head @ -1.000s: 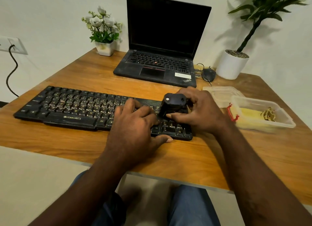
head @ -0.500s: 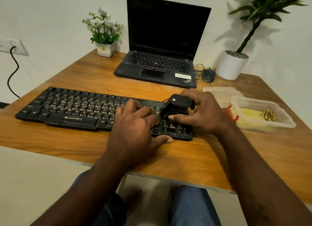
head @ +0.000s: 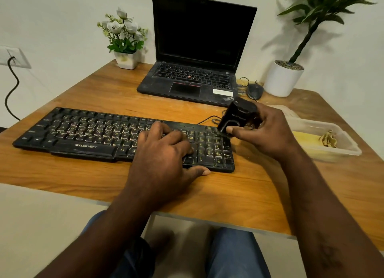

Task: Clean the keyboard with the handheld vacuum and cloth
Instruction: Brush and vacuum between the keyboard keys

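Gripping one vacuum [head: 234, 116], right hand [head: 265, 133]; left hand [head: 162, 153] on one keyboard [head: 83, 132].

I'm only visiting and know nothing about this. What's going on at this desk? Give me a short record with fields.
activity: a person cleaning a keyboard
left hand: rests on the keyboard's right half, fingers relaxed
right hand: grips the handheld vacuum, tilted, nozzle at the number pad's far right corner
cloth: yellow, lying untouched in the clear container right of the keyboard
laptop: open behind the keyboard, screen dark
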